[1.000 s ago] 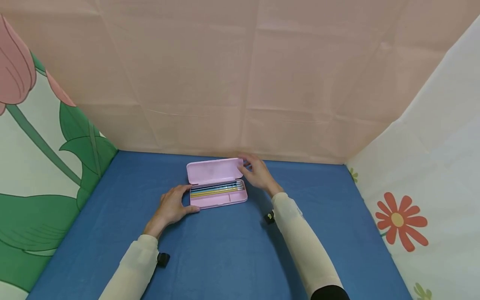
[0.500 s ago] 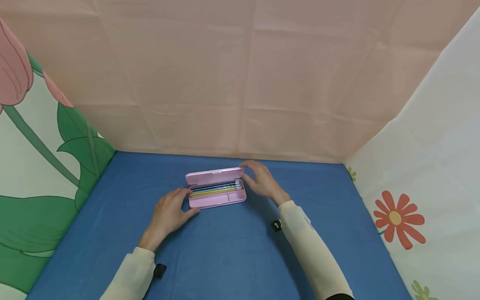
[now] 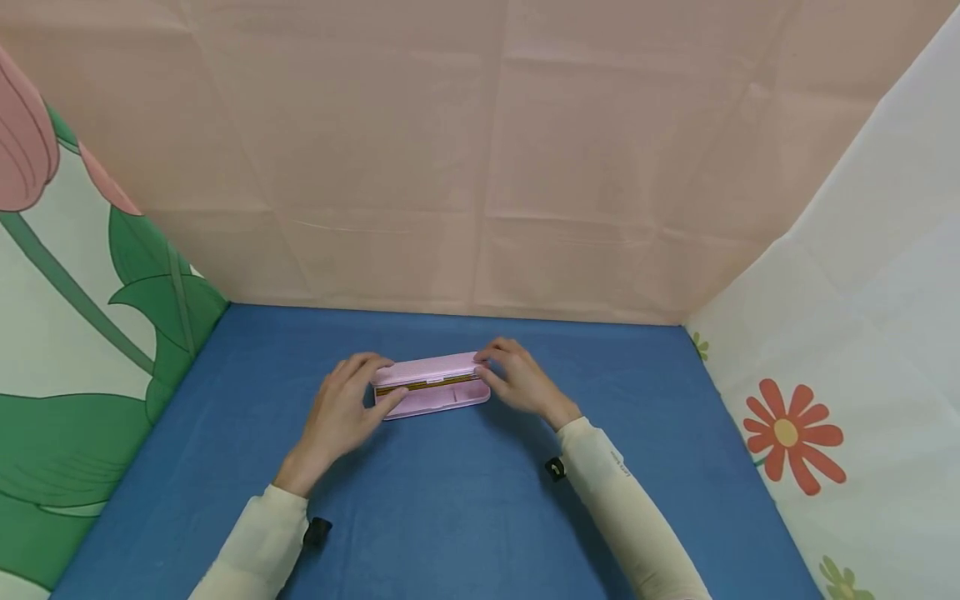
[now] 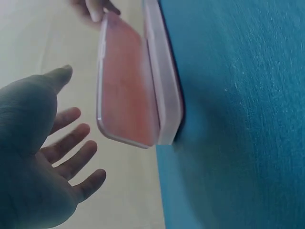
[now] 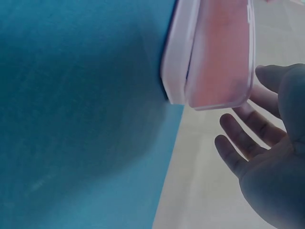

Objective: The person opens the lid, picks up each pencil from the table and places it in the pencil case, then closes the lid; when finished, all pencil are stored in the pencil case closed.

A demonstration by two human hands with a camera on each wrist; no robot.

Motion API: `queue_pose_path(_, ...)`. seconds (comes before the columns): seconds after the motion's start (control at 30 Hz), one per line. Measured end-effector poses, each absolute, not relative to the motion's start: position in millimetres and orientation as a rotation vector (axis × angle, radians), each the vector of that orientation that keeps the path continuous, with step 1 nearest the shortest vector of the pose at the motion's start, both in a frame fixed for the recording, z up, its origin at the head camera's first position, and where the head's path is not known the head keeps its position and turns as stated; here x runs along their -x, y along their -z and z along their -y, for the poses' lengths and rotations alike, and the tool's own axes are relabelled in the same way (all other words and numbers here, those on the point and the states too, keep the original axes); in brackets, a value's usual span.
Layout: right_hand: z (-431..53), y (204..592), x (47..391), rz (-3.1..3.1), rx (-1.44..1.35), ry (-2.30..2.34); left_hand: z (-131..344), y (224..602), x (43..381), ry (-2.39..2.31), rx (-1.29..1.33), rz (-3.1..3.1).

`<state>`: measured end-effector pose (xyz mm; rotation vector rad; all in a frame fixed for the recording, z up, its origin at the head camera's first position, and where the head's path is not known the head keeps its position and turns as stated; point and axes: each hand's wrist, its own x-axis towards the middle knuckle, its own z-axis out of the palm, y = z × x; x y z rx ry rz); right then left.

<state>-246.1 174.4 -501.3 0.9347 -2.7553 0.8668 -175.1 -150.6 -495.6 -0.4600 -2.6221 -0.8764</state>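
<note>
On the blue table lies a pink pencil case (image 3: pixel 433 408), its lid (image 3: pixel 427 367) tilted partway down over the tray. A strip of yellow pencils (image 3: pixel 450 382) shows below the lid's edge; the other contents are hidden. At the lid's right end, my right hand (image 3: pixel 521 379) holds the corner between thumb and fingers, some of which pass behind the lid (image 5: pixel 221 57) in the right wrist view. My left hand (image 3: pixel 343 412) is at the case's left end, fingers spread and loosely bent. The left wrist view shows a gap between those fingers (image 4: pixel 71 143) and the lid (image 4: pixel 125 81).
The blue cloth-covered table (image 3: pixel 442 517) meets a beige backdrop (image 3: pixel 420 167) behind the case. To the left stands a panel with large green leaves (image 3: pixel 172 333); on the right, a white panel (image 3: pixel 885 275) bears red flowers. Black wrist cameras (image 3: pixel 318 532) hang under both sleeves.
The lid has swung forward and down from standing open, covering most of the pencils. My right hand has come toward me with it, and my left fingers have moved slightly up and right.
</note>
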Motion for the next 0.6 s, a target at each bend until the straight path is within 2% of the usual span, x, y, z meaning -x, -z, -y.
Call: queue_pose_path(0.6, -159.2, 522.0, 244.4, 2.943, -0.925, -0.795, 148.8, 522.4, 197.4, 0.781, 0.547, 2.880)
